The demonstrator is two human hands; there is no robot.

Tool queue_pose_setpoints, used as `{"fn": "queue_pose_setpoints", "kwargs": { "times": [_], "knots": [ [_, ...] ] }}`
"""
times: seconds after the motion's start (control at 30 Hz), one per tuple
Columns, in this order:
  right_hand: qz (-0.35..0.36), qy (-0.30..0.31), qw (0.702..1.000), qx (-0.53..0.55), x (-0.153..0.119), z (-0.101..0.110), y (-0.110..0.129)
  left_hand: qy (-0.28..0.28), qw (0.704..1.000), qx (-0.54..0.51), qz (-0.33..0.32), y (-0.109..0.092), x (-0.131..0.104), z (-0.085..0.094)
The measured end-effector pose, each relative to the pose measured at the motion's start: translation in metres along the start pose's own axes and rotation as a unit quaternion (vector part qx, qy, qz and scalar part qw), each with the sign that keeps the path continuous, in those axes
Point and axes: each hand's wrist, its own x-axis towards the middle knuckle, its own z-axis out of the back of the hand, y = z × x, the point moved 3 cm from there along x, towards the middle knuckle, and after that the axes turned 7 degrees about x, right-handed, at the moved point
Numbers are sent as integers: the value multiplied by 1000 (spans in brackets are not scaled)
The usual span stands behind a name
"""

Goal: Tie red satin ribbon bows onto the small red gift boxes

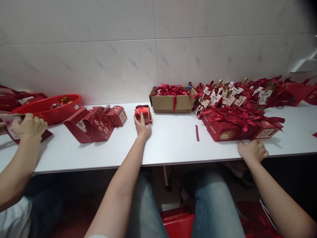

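My left hand (143,128) grips a small red box (146,116) with a twisted gold cord handle, fingers and thumb against its front and sides. At the table's front edge, my right hand (253,150) has curled fingers, just below a row of red gift boxes (223,127) tied with ribbons; its fingertips are hidden. A loose strip of red ribbon (197,133) lies between my two hands. To the left of the small box are several red cartons (99,124) with printed lettering, some leaning together.
An open cardboard box (170,105) of red ribbons stands against the tiled wall. Tagged red bags (230,94) crowd the back right. At left, a red basin (47,115) holds small wrapped items, and a co-worker's hand (31,127) handles a red carton.
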Motion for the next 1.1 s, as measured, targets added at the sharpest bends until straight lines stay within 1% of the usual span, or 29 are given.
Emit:
{"fn": "queue_pose_setpoints", "kwargs": {
  "times": [0.07, 0.17, 0.23, 0.27, 0.3, 0.33, 0.37, 0.4, 0.47, 0.5, 0.53, 0.67, 0.8, 0.97, 1.1],
  "knots": [
    [0, -2, 1000, 1, 0, 0, 0, 10, 998, -44, 44, 8, 4, -2],
    [-6, -11, 1000, 7, 0, 0, -1, -4, 987, -79, 138, 20, 9, -2],
    [-12, -15, 1000, 8, 0, -1, -1, -25, 978, -68, 195, 24, 9, 1],
    [-14, -15, 1000, 8, 0, -1, -2, -43, 975, -50, 214, 24, 7, 2],
    [-14, -16, 1000, 7, 0, -2, -2, -64, 974, -27, 218, 22, 5, 5],
    [-13, -17, 1000, 7, 0, -2, -2, -83, 976, 0, 203, 18, 3, 6],
    [-11, -18, 1000, 7, 0, -2, -2, -97, 981, 30, 168, 12, 2, 8],
    [-9, -19, 1000, 7, 0, -3, -2, -101, 986, 60, 116, 5, 1, 8],
    [-8, -21, 1000, 7, 1, -3, -3, -87, 990, 107, 0, -10, 2, 5],
    [-9, -20, 1000, 6, 1, -4, -3, -80, 988, 123, -37, -15, 3, 3],
    [-9, -17, 1000, 5, 2, -4, -3, -76, 986, 136, -53, -18, 5, 1],
    [-2, -14, 1000, 5, 3, -6, -4, -76, 985, 149, -32, -18, 16, -5],
    [3, -26, 1000, 14, 3, -6, -5, -82, 989, 120, -13, -12, 21, -6],
    [1, -28, 999, 21, 2, -6, -4, -95, 995, 36, 11, -3, 24, -4],
    [-2, -26, 999, 23, 2, -5, -5, -106, 993, -44, 26, 2, 25, 0]
  ]
}}
